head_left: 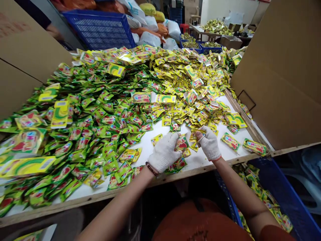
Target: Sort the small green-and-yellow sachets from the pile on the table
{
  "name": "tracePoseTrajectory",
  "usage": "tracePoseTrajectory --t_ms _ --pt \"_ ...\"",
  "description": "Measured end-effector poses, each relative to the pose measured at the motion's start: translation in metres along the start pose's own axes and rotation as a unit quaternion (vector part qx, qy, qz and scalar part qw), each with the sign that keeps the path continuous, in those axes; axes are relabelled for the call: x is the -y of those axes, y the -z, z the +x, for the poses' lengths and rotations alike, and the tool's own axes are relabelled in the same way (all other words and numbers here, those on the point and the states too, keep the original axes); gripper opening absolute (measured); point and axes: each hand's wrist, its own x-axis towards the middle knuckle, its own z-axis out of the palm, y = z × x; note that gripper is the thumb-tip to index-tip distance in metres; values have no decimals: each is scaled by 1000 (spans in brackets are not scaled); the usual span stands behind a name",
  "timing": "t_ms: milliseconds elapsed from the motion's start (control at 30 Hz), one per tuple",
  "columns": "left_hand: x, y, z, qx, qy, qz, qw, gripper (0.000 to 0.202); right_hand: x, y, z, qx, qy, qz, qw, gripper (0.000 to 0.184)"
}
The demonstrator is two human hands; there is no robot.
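Observation:
My left hand [164,152], in a white glove with a bead bracelet at the wrist, is closed round a small green pack with a red watermelon picture [182,143]. Whether that pack is a box or a pouch I cannot tell. My right hand [210,144], also gloved, has its thumb and fingers pinched on a yellow candy packet [195,135], just right of the green pack. Below my left hand, more green packets [178,165] lie at the table's front edge. Two green and yellow packs [230,142] rest to the right of my right hand.
Green packets [105,125] heap up on the left of the white table [147,142], yellow packets [173,77] at the back right. Small boxes [60,113] lie among them. Cardboard panels [278,77] flank the table. A blue crate [269,187] of packets stands below right.

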Motion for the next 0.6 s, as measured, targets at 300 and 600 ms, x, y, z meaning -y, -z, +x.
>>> tracePoseTrajectory --t_ms 300,600 --pt "1 3 -11 -19 -54 -3 998 38 -5 15 -7 84 119 -256 956 24" --pt "-6 8 -17 19 -72 15 997 33 -8 6 -21 18 178 -283 942 19"
